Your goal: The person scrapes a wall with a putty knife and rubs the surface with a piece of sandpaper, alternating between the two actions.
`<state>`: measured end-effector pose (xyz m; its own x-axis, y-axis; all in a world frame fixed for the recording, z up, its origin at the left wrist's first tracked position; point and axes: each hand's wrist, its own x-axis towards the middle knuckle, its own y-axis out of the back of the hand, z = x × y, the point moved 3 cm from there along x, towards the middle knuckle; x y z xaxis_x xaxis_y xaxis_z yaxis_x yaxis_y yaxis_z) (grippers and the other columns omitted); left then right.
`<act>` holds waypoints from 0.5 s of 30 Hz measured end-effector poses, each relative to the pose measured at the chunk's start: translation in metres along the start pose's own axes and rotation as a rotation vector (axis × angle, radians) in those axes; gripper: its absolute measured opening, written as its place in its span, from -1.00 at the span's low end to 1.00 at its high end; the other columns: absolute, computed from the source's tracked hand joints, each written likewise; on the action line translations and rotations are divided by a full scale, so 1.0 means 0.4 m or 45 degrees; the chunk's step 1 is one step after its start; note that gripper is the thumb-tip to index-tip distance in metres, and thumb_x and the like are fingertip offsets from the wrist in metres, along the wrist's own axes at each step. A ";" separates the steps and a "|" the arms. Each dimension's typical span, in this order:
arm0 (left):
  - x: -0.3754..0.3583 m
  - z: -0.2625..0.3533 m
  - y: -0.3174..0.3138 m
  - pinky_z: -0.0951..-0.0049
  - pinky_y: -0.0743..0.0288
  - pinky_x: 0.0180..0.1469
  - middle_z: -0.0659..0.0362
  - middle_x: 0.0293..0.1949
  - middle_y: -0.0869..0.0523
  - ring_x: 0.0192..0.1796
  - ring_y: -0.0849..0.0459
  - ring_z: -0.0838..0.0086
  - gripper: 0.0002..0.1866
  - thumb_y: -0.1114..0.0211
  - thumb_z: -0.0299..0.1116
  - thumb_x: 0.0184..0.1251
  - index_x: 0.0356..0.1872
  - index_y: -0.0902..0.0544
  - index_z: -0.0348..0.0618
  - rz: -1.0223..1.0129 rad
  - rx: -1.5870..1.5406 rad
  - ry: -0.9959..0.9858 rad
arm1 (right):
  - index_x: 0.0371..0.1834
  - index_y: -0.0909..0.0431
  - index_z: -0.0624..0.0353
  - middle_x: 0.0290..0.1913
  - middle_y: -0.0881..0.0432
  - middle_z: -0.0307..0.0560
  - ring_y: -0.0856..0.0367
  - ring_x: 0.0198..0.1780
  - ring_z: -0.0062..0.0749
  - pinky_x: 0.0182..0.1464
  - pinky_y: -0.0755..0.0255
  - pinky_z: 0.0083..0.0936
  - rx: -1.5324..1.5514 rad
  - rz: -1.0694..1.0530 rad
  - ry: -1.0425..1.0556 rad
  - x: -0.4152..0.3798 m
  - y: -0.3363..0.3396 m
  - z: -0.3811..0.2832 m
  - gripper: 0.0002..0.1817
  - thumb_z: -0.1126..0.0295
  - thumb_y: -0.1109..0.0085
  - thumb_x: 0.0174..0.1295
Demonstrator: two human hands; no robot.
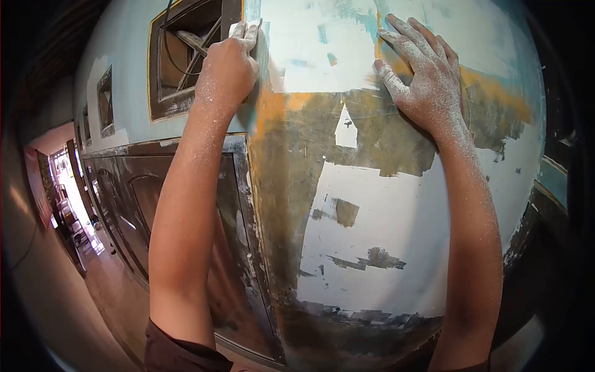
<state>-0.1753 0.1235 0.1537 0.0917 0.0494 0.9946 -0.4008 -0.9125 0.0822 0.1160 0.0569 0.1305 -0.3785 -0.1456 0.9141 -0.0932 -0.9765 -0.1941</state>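
High on the wall, my left hand (230, 65) is closed on a small flat whitish piece (234, 28) that looks like folded sandpaper; my fingers hide most of it. It is at the wall corner beside a dark window frame (233, 15). My right hand (427, 77) lies on the patched wall (378, 229) with fingers spread, holding nothing. White dust coats both hands and forearms. White filler, bare brownish-green areas, orange streaks and pale blue paint mark the wall surface around them.
Left of the corner, a window opening (176, 62) has a cable hanging across it. Below are dark wooden panelled doors (149, 186). Farther left, a passage floor (114, 276) leads to a bright doorway (68, 173). A dark frame (561, 133) stands at the far right.
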 end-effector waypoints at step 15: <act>0.003 -0.004 0.001 -0.03 -0.69 0.12 -0.26 -0.11 -0.80 0.00 -0.79 -0.15 -0.65 -0.24 -0.51 0.26 0.05 -0.80 -0.22 0.029 -0.020 0.036 | 0.41 -0.59 -0.24 0.60 -0.40 -0.39 -0.22 0.65 -0.33 0.71 0.08 -0.03 0.032 0.006 0.002 0.004 0.004 0.000 -0.48 0.03 -0.26 0.39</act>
<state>-0.1767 0.1238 0.1549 0.0568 0.0402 0.9976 -0.4166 -0.9071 0.0603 0.1152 0.0550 0.1315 -0.3805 -0.1496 0.9126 -0.0686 -0.9795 -0.1892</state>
